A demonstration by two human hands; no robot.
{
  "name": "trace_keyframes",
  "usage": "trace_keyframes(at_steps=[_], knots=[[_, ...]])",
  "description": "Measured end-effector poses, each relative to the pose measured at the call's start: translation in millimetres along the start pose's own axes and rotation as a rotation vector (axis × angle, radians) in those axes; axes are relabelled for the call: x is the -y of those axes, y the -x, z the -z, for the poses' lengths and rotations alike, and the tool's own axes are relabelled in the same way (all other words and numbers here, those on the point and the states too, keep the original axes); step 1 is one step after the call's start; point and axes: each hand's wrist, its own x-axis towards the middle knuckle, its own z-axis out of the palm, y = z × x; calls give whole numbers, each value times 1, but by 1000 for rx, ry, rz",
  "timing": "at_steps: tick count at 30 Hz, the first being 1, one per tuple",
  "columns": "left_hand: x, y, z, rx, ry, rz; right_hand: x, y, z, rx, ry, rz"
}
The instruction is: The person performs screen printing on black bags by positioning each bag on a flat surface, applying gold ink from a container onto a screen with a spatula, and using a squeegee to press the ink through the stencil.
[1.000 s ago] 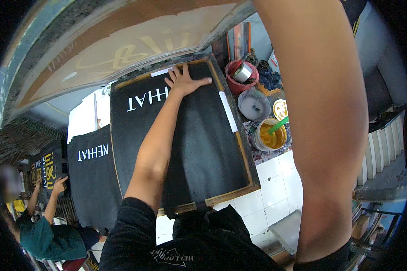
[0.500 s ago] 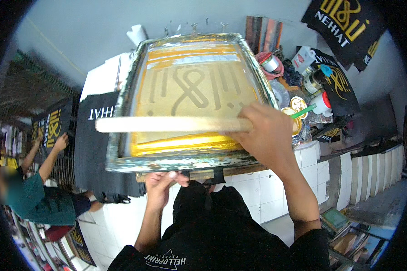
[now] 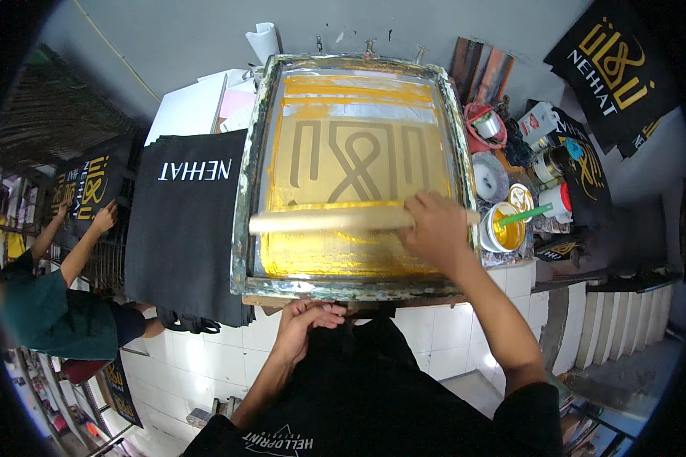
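Note:
My right hand (image 3: pixel 434 232) is closed round the right end of a pale wooden squeegee (image 3: pixel 328 221), slightly blurred. The squeegee lies across a screen printing frame (image 3: pixel 240 259), with a yellow-gold ink ridge (image 3: pixel 335 204) along its far side. Ink is smeared over the mesh (image 3: pixel 328 255) on the near side; beyond the squeegee a looping stencil design (image 3: pixel 358 160) shows in the mesh. My left hand (image 3: pixel 305 324) is just below the frame's near edge, its fingers curled together. Whether it grips anything under there is hidden.
Left of the frame lies a stack of black printed fabric pieces (image 3: pixel 179 244), with white sheets (image 3: pixel 183 107) behind. An ink tub (image 3: pixel 497 242) with a green stick (image 3: pixel 527 215), plus several jars, crowds the right. Another person (image 3: pixel 61 327) handles a black printed piece at far left.
The squeegee has come down onto the mesh. The ink ridge, earlier near the frame's front edge, is now farther away, past the squeegee. My left hand stays below the frame; the view has shifted.

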Motion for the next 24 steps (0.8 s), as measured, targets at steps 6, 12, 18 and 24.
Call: trace_keyframes(at_steps=[6,12,18,24], knots=[[-11,0,-1,17,183,105,-72,-140,-37,-3,18,-73],[-25,7,0,102,468,317,-112,-227,-29,237,96,-230],[-103,-36,3,270,-367,-148,-106,-232,-42,197,147,-274],[-254,-192,-27,-502,-1389,-1432,-89,-197,-43,152,182,-250]])
